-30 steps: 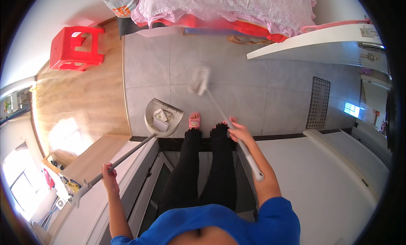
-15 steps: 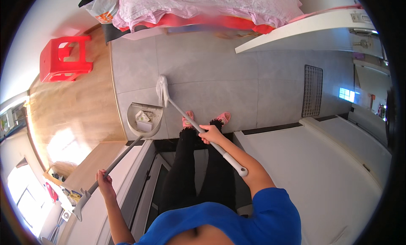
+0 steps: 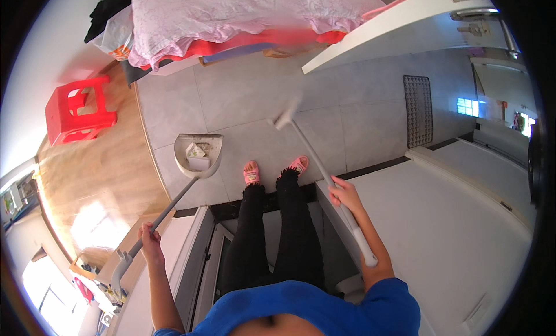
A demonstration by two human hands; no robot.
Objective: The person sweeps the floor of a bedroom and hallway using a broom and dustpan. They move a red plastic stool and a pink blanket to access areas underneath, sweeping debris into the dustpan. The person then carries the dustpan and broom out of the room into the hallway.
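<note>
Below the fingers lies the grey tiled floor point(image 3: 255, 92). Ahead of the left hand point(image 3: 149, 238), whose fingers are closed around its long handle, the dustpan point(image 3: 198, 155) rests on the tiles with scraps inside. The right hand point(image 3: 345, 193) has its fingers clamped on the broom point(image 3: 324, 172). For a good sweep, I think the pan lip must stay flat on the tiles and the strokes short, toward the pan. The blurred broom head hides its bristles; the scraps are too small to name.
</note>
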